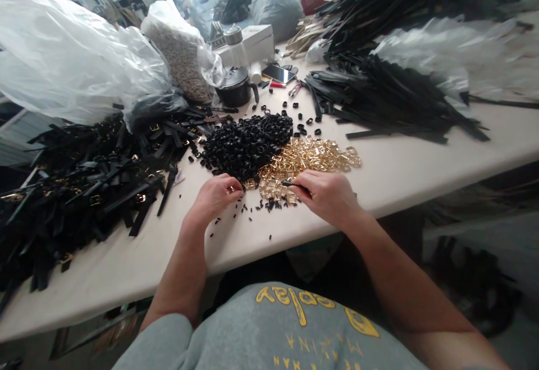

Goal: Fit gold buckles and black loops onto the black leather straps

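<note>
My left hand (pixel 219 195) is closed in a pinch at the near left edge of a heap of black strap loops (pixel 248 142). Whatever lies between its fingertips is too small to make out. My right hand (pixel 328 195) is closed around a slim black strap (pixel 290 183), whose end sticks out to the left over the gold buckles (pixel 311 159). The rest of the strap is hidden in the palm. Between both hands, small black bits (pixel 275 205) are scattered on the tabletop.
Straps with gold buckles (pixel 105 173) are piled at left, and plain black strips (pixel 379 95) at right. Behind the loops stand a dark lidded mug (pixel 233 86), a glass bottle (pixel 236 50) and a filled plastic bag (pixel 177 50). A phone (pixel 279 73) lies nearby.
</note>
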Demonstrator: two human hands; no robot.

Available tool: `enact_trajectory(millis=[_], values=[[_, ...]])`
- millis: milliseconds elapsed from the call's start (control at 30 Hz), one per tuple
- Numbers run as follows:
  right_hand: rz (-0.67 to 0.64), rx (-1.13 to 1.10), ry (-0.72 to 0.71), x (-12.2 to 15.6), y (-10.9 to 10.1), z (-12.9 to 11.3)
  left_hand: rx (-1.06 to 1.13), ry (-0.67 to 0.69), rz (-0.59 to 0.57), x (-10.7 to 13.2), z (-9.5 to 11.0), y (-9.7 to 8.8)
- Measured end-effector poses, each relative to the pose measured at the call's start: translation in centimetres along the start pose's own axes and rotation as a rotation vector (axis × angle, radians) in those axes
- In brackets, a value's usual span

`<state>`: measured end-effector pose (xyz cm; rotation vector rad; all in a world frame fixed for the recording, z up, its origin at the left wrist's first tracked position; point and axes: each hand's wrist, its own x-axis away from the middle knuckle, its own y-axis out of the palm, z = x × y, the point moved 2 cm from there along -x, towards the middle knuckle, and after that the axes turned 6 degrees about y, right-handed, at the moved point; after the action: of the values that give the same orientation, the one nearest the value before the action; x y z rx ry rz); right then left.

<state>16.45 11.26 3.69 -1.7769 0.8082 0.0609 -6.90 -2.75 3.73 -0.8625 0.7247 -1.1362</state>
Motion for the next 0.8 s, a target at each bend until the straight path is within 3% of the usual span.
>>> enact_trajectory(millis=[167,333,500,567,667,800], values=[[-0.013,-0.004,0.015,-0.1,0.8,-0.3,-0.168,0.047,-0.036,-0.4,0.9,1.1],[-0.001,0.032,0.027,-0.2,1.3,-0.4,-0.272,0.009,0.088,-0.7,0.8,2.3],[-0.001,0.015,0.041,-0.5,1.6,-0.4,-0.17,-0.066,0.189,-1.0,-0.3,2.5],[0.017,0.0,0.049,-0.6,1.8,-0.3,0.006,-0.097,0.241,-1.2,-0.7,2.3],[0.054,-0.009,0.051,-0.7,2.1,-0.5,0.502,-0.222,0.321,-1.5,-0.7,2.3],[0.082,-0.009,0.037,-1.0,2.4,-1.4,1.069,-0.351,0.362,-2.2,0.8,3.4]])
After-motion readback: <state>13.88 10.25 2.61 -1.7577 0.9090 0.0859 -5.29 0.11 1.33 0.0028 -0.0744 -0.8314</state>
